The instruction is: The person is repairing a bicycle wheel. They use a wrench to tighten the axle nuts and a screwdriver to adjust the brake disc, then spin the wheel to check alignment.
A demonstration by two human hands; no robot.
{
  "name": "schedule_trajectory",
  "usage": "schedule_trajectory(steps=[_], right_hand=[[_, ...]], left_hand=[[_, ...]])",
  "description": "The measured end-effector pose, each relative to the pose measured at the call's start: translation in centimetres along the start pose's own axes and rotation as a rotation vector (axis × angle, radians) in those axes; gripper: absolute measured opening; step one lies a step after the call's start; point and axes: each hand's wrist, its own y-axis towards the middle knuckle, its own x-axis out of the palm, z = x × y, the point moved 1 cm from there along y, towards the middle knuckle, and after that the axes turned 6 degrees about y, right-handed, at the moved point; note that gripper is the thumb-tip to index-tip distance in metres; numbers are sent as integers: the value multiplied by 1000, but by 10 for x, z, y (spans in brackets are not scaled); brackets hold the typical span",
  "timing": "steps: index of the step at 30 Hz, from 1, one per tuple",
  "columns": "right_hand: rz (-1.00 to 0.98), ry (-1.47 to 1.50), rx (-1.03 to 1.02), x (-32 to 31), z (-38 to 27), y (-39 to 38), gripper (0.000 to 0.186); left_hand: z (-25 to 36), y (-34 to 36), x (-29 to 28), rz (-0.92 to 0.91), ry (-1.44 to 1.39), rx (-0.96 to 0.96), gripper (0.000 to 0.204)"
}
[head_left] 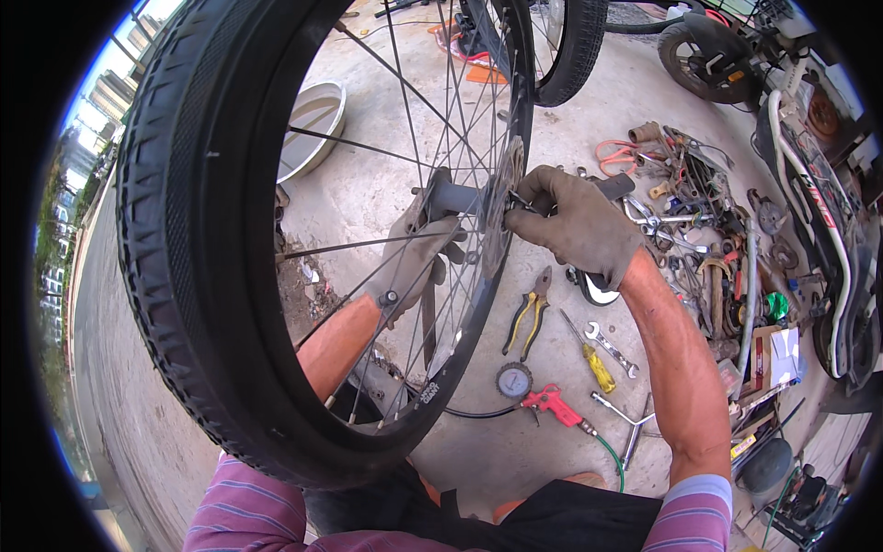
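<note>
Wheel (248,230) upright before the person, left of centre; probably moderately heavy, stiff-rimmed, tyre (166,239) grippy. Right hand (579,221): thumb and fingertips nearly pinched together at wheel's centre, cannot tell on what. Left hand (414,258): half-curled at centre's other side, grip unclear. Disc (492,235) likely thin, bendable; keep off. Hub (455,201) looks solid, maybe greasy; best hold. Spokes (368,148) probably flex.

Tyre (184,230): black. Hub (453,199): grey. Gloves (589,225): grey-brown. Sleeves (246,508): purple-pink, pale stripes. Pliers (522,324): yellow-and-black handles. Screwdriver (599,370): yellow handle. Inflator gun (555,406): red. Hose (613,457): green. Basin (338,118): off-white. Trousers (575,524): black.
</note>
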Motion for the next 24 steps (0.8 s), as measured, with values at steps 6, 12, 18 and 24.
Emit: schedule_trajectory(steps=[6, 12, 18, 24], right_hand=[[-66, -3, 188, -7, -6, -1, 46], [-59, 1, 207, -29, 9, -26, 42], [-144, -213, 580, -48, 117, -87, 43], [-218, -633, 721, -33, 207, -163, 45]], left_hand=[[-3, 0, 5, 22, -69, -10, 25], [-17, 8, -8, -11, -49, 0, 27], [-29, 14, -25, -22, -81, -29, 30], [-33, 20, -29, -33, -133, -19, 33]])
